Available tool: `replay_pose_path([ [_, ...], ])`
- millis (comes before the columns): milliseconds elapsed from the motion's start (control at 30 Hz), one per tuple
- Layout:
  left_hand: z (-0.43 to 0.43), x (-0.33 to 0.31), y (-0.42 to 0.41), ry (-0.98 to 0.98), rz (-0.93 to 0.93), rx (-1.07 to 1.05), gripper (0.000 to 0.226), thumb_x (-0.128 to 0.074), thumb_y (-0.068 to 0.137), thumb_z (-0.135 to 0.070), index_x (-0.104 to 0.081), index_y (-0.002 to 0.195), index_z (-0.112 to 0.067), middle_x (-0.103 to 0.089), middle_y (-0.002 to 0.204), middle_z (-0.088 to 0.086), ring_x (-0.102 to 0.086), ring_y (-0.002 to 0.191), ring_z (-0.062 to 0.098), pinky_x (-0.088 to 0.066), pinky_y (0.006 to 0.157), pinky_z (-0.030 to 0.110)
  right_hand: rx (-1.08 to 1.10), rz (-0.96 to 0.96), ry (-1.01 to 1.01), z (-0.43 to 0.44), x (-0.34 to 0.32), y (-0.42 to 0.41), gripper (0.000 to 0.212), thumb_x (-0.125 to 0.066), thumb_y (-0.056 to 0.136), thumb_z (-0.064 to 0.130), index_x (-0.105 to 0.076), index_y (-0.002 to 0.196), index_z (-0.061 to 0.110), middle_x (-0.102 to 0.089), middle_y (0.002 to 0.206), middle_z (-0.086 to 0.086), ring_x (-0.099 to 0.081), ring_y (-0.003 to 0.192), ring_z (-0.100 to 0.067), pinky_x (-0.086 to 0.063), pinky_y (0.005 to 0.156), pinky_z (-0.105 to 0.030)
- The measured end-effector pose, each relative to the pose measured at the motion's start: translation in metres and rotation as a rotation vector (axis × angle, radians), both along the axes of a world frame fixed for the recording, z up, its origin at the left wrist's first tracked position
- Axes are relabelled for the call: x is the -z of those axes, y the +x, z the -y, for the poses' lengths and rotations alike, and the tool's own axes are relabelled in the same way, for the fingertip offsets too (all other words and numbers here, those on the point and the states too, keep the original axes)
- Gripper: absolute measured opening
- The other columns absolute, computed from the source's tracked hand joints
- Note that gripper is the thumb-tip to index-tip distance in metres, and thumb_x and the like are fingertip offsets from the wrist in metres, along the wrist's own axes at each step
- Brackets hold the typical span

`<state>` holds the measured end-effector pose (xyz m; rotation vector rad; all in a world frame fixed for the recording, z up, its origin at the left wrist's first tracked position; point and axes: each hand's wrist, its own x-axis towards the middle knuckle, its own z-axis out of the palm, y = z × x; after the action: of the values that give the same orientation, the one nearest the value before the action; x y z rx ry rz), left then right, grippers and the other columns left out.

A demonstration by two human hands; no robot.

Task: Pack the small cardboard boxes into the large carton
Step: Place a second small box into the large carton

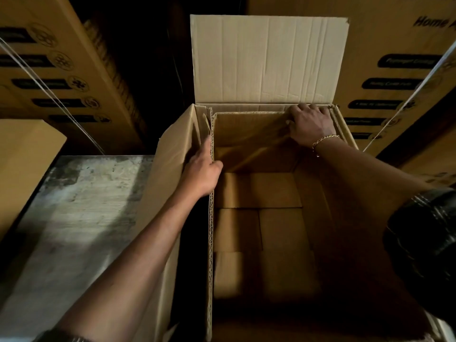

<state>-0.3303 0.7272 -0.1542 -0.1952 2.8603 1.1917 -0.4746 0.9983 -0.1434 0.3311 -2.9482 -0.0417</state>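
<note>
Liner gripped inside open large carton
The left hand pinches the liner's left edge, forefinger straight. The carton opens upward, long axis near to far, far flap upright. On its floor lie small cardboard boxes, near ones lost in shadow. The right hand curls its fingers together over the liner's far-right rim.

Clear carton mouth above boxes
</note>
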Motion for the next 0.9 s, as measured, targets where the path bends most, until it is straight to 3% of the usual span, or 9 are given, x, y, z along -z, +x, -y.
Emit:
replay_pose_path([
  [467,-0.010,0.004,-0.004,-0.076,0.017,0.050,0.072,-0.047,0.099,-0.026,-0.010,0.161,-0.027,-0.027,0.164,0.006,-0.035,0.143,0.029,-0.032,0.108,0.037,0.060,0.013,-0.034,0.009,0.001,-0.021,0.056,-0.055,0.092,0.039,-0.041,0.143,0.021,-0.049,0.143,-0.014,-0.036,0.136,-0.041,-0.020,0.112,-0.064],
  [633,-0.002,0.002,-0.004,0.006,0.005,0.024,0.073,-0.050,0.096,-0.021,-0.017,0.160,-0.026,-0.031,0.163,0.004,-0.034,0.145,0.028,-0.030,0.115,0.038,0.026,0.015,-0.042,0.000,-0.002,-0.010,0.072,-0.058,0.085,0.043,-0.032,0.149,0.022,-0.041,0.151,-0.010,-0.029,0.143,-0.035,-0.015,0.115,-0.065],
  [900,0.002,-0.005,-0.001,0.088,0.070,0.010,0.075,-0.055,0.093,-0.029,-0.020,0.159,-0.028,-0.035,0.161,0.005,-0.035,0.145,0.026,-0.032,0.116,0.044,-0.003,-0.011,-0.048,-0.015,-0.018,0.023,0.077,-0.054,0.082,0.045,-0.030,0.151,0.022,-0.035,0.157,-0.008,-0.026,0.146,-0.034,-0.017,0.117,-0.060],
])
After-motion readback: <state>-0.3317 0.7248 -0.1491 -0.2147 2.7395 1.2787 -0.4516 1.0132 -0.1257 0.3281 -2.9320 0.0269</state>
